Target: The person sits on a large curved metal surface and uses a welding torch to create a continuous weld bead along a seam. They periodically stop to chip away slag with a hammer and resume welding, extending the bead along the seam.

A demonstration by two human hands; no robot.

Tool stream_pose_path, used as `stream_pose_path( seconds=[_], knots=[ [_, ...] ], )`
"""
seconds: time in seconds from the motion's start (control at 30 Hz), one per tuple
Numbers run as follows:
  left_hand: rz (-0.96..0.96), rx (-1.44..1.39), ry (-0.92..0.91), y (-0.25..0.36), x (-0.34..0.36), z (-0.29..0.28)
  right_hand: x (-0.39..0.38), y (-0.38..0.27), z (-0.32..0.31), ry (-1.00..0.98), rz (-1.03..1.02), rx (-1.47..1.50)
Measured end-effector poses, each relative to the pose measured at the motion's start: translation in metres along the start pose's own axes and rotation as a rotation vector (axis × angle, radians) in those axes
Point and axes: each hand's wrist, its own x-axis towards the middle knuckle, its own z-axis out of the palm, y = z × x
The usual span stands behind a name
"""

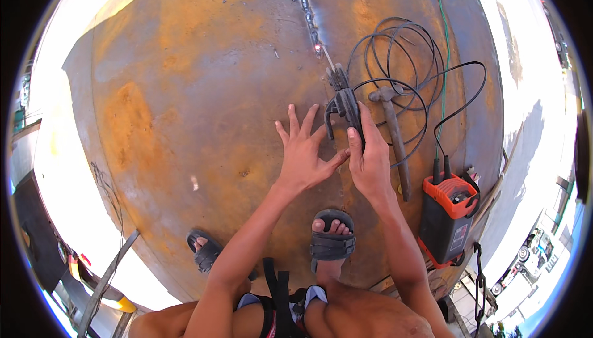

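My right hand [372,164] is closed around a black electrode holder [349,106], which points away from me. A thin welding rod [328,58] sticks out of its jaws. The rod's far end is beside a small glowing red spot at the near end of a lumpy weld bead [305,7] on the rusty steel plate [204,84]. My left hand [303,152] lies with fingers spread on the plate, just left of the holder, its thumb close to my right hand. Right of the holder lies a hammer [393,134], its handle toward me.
Loops of black cable [426,72] lie right of the hammer. An orange and black welding machine [448,220] stands at the right, with a green cable [442,23] running from it. My sandalled feet [333,239] are on the plate. A chain [479,282] hangs past the right edge.
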Motion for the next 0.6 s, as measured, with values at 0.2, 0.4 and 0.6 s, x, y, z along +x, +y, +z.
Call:
stream_pose_path(
  seconds=[0.2, 0.4, 0.6],
  knots=[
    [-0.003, -0.012, -0.021, -0.0017, 0.0003, -0.0001, -0.0005, 0.0001, 0.0005, -0.008, 0.001, -0.001],
    [-0.016, -0.020, -0.039, -0.0001, 0.0014, -0.0022, 0.0008, 0.0018, 0.0013, -0.006, -0.009, 0.002],
    [-0.014, -0.021, -0.036, -0.0003, 0.0016, -0.0019, 0.0017, 0.0033, 0.0018, 0.001, -0.029, -0.018]
  ],
)
